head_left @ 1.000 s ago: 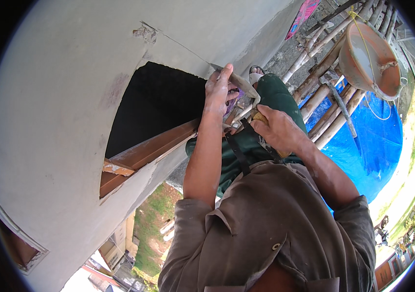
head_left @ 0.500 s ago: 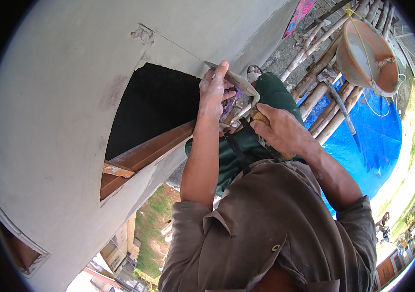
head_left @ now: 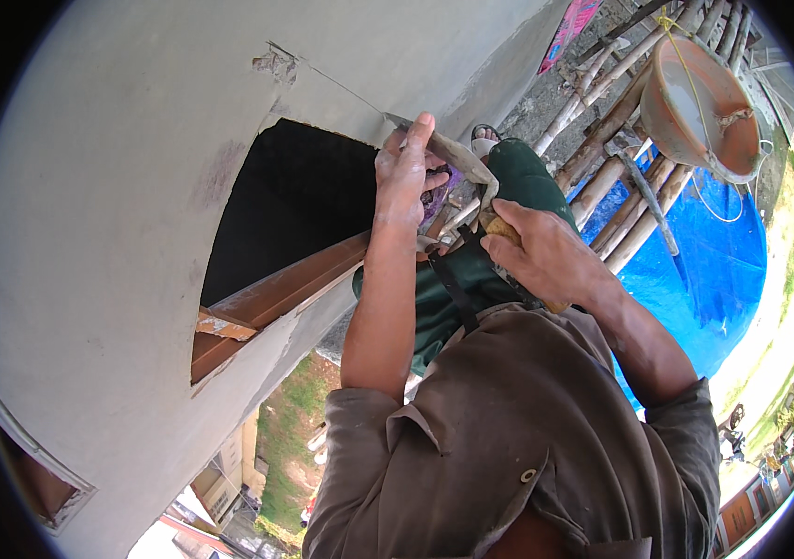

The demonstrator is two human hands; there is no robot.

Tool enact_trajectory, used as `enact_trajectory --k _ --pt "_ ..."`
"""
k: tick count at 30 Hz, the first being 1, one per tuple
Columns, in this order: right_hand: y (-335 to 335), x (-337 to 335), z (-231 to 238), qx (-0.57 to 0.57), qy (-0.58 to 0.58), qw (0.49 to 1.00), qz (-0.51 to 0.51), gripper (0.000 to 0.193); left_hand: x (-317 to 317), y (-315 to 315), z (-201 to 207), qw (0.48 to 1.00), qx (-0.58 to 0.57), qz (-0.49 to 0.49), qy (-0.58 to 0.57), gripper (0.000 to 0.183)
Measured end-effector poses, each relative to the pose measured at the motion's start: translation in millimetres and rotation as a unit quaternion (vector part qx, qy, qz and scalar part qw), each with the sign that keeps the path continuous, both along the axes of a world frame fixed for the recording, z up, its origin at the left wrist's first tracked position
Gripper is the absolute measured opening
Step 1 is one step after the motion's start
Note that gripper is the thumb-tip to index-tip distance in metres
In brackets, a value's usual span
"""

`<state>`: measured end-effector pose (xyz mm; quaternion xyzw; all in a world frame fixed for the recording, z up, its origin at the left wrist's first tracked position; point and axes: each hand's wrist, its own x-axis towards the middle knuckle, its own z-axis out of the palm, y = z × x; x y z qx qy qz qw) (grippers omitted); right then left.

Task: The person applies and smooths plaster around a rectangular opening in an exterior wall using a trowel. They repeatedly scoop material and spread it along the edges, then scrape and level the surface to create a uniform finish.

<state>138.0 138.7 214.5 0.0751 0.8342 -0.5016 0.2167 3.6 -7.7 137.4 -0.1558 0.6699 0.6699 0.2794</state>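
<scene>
My right hand [head_left: 541, 247] is closed round the wooden handle of a trowel [head_left: 462, 154], whose blade is smeared with grey mortar. The blade slants up and left across the corner of a dark opening [head_left: 294, 205] in the plastered wall [head_left: 117, 168]. My left hand [head_left: 403, 177] is at the blade, its thumb laid across it and its fingers curled below, partly hidden. White dust coats the left thumb and wrist. A thin line [head_left: 332, 84], which may be a crack or a string, runs along the wall toward the blade's tip.
A brown frame [head_left: 294, 279] edges the opening's lower side. On the right, an orange basin [head_left: 663, 102] with a yellow rope sits on wooden poles [head_left: 593, 140]. A hammer-like tool [head_left: 649, 200] lies across the poles, above a blue tarp [head_left: 714, 289]. Far below lies grassy ground [head_left: 290, 447].
Both hands and the trowel stay nearly in place. The left hand and blade have shifted very slightly left; the grip looks the same.
</scene>
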Motion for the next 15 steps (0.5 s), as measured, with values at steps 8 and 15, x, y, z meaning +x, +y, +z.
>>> enact_trajectory --k 8,15 --pt "2 8 3 -0.029 0.038 0.999 -0.018 0.029 3 4 17 0.999 -0.028 0.018 0.016 0.075" --pt "6 11 10 -0.017 -0.002 1.000 -0.026 0.026 13 12 7 1.000 -0.011 0.016 0.010 0.078"
